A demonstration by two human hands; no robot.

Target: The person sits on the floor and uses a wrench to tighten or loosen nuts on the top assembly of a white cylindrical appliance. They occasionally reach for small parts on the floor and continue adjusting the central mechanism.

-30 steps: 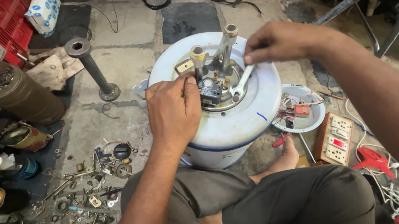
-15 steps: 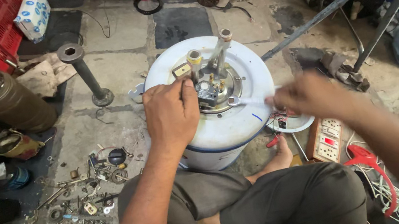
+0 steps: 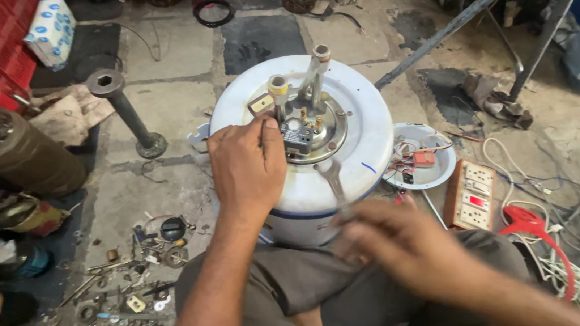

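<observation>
A round white water heater tank (image 3: pixel 366 132) stands between my knees. Its top carries a metal flange (image 3: pixel 336 134) with two upright pipes and a small black part. My left hand (image 3: pixel 246 164) lies palm down on the tank's top and holds it. The fingertips curl at the flange's left rim, touching the black part. My right hand (image 3: pixel 394 246) is blurred, low at the tank's near side above my lap. It is shut on a steel spanner (image 3: pixel 332 178), whose open jaw lies on the tank's front edge.
A white dish (image 3: pixel 444 171) with wires and a red part sits right of the tank, beside a switch box (image 3: pixel 470 197) and tangled cables (image 3: pixel 577 254). Several loose nuts and screws (image 3: pixel 141 264) lie at left, near a metal post (image 3: pixel 125 112) and a brown cylinder (image 3: pixel 12 154).
My right hand took the spanner off the flange, swung right toward the dish, then came down to the tank's near side. My left hand stayed on the tank.
</observation>
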